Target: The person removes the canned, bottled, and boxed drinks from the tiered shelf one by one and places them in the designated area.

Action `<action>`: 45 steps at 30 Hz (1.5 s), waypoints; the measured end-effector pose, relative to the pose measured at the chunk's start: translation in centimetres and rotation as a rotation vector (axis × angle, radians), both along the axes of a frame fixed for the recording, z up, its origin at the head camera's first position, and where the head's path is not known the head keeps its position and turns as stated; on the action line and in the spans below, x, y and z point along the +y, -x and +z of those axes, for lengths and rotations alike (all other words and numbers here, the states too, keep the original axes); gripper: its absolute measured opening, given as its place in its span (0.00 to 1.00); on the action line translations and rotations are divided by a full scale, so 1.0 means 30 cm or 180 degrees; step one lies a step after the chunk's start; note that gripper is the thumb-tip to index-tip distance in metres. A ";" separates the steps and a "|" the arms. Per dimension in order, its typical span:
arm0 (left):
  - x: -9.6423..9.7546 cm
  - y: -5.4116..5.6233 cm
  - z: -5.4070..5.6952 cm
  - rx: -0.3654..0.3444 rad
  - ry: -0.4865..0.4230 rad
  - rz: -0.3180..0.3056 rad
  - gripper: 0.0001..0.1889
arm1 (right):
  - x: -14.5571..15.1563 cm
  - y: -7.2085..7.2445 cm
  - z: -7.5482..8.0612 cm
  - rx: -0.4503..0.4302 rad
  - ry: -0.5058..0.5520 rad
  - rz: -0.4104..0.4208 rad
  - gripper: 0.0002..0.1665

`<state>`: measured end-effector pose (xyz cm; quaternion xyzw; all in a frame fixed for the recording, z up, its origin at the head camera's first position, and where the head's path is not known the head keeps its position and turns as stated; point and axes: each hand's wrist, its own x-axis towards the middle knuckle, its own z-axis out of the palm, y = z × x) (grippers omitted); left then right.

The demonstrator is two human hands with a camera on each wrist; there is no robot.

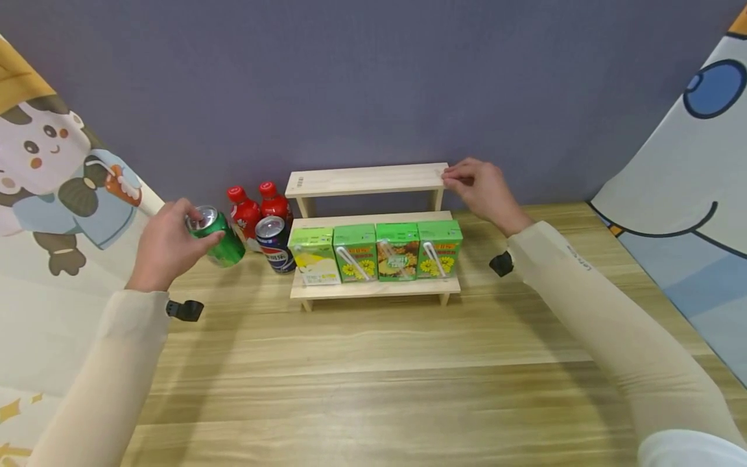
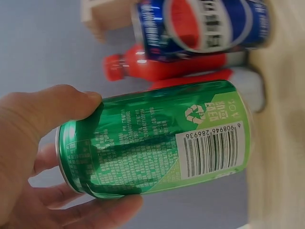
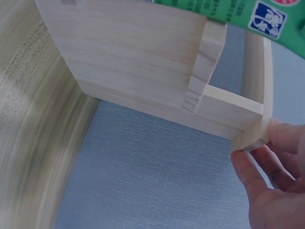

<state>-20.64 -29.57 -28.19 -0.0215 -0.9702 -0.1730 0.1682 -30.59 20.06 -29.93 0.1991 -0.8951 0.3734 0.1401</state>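
Observation:
My left hand (image 1: 169, 245) grips a green soda can (image 1: 226, 250) around its top. In the left wrist view the can (image 2: 157, 138) shows a barcode and fine print, its base close to the table. My right hand (image 1: 481, 191) pinches the right end of the top board of a stepped wooden rack (image 1: 367, 178). The right wrist view shows thumb and fingers on that board's corner (image 3: 255, 138). On the lower step stand several green drink cartons (image 1: 355, 253) in a row, straws on their fronts.
A dark blue Pepsi can (image 1: 274, 243) stands just left of the rack. Behind it are two red bottles (image 1: 245, 214) against the grey-blue wall (image 1: 373, 84). Cartoon-printed panels flank the wood-grain table (image 1: 373, 376) on both sides.

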 end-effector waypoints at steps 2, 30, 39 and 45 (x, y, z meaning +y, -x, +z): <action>-0.005 0.015 -0.029 -0.0067 0.0000 -0.0045 0.21 | 0.001 0.000 -0.001 0.0013 0.0000 -0.0008 0.14; 0.031 0.069 -0.140 -0.0376 -0.0104 -0.0268 0.21 | -0.001 -0.003 -0.002 0.0012 0.0039 -0.0007 0.15; 0.022 0.059 -0.135 -0.0480 -0.0246 -0.0406 0.22 | -0.002 -0.001 -0.001 -0.0016 0.0043 -0.0031 0.14; 0.020 0.051 -0.131 -0.0461 -0.0235 -0.0432 0.21 | -0.003 -0.002 0.003 -0.0021 -0.0014 -0.0060 0.14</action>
